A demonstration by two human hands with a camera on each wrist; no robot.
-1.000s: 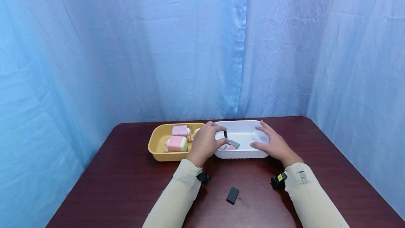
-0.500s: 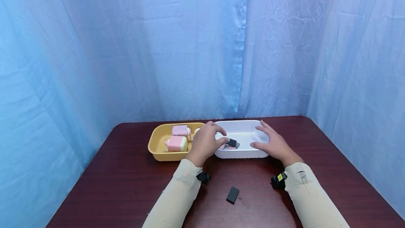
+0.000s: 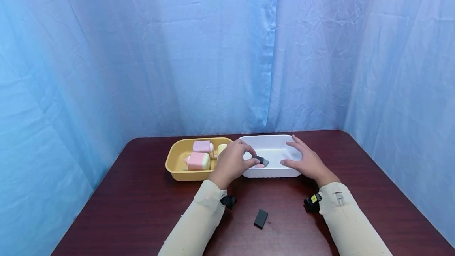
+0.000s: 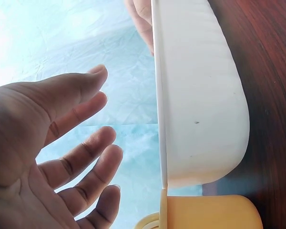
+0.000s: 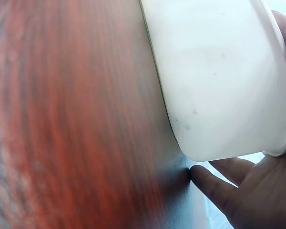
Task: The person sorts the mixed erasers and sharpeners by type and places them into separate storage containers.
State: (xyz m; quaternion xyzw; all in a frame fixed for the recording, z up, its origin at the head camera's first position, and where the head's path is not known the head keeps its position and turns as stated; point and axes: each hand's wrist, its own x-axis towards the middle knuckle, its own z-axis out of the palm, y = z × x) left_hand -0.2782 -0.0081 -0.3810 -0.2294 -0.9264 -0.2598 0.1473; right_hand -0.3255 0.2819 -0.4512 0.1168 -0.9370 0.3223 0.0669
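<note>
A white tray (image 3: 271,173) stands near the table's far edge. At its left end, a small flat black block (image 3: 260,159) lies partly over a grey block (image 3: 266,162), with pinkish pieces (image 3: 260,166) below. My left hand (image 3: 232,163) hovers over that end, thumb and fingertips close to the black block and partly hiding it. The left wrist view shows these fingers (image 4: 102,136) loosely bent with nothing between them. Around the tray's right end is my right hand (image 3: 308,162), its fingers extended and its thumb over the front rim. Another black block (image 3: 261,219) lies on the table between the forearms.
A yellow tray (image 3: 192,176) adjoins the white tray on the left. It holds pink and cream bottle-shaped things (image 3: 199,161). The dark red-brown table (image 3: 142,208) is bordered by blue curtains (image 3: 213,50) at the back and sides.
The upright black block at my left fingers has come down flat onto the grey block. My left hand has since shifted slightly right. My right hand stays where it was.
</note>
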